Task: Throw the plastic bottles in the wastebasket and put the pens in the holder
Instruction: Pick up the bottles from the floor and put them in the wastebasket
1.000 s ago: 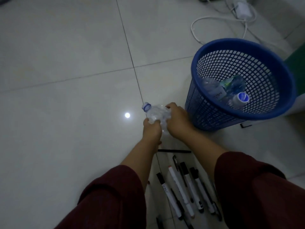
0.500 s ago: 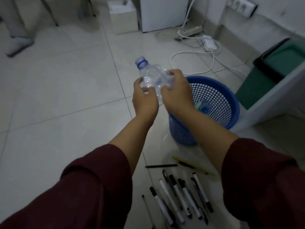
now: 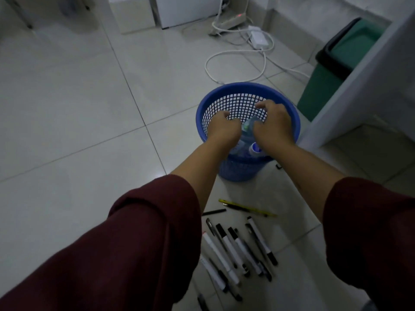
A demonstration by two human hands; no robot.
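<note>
Now our left hand [image 3: 222, 129] and right hand [image 3: 272, 129] hover empty, fingers loosely curled, over the wastebasket [image 3: 292, 113] holding bottles [image 3: 254, 150] at centre frame; pens [image 3: 238, 248] wait lower right, no holder visible.

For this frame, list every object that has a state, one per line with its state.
left hand: over the basket, fingers loosely curled, holding nothing
right hand: over the basket, fingers spread, holding nothing
blue wastebasket: upright on the floor, bottles inside
plastic bottles: lying in the basket
pens: loose on the floor, uncollected
green bin: upright, open
</note>
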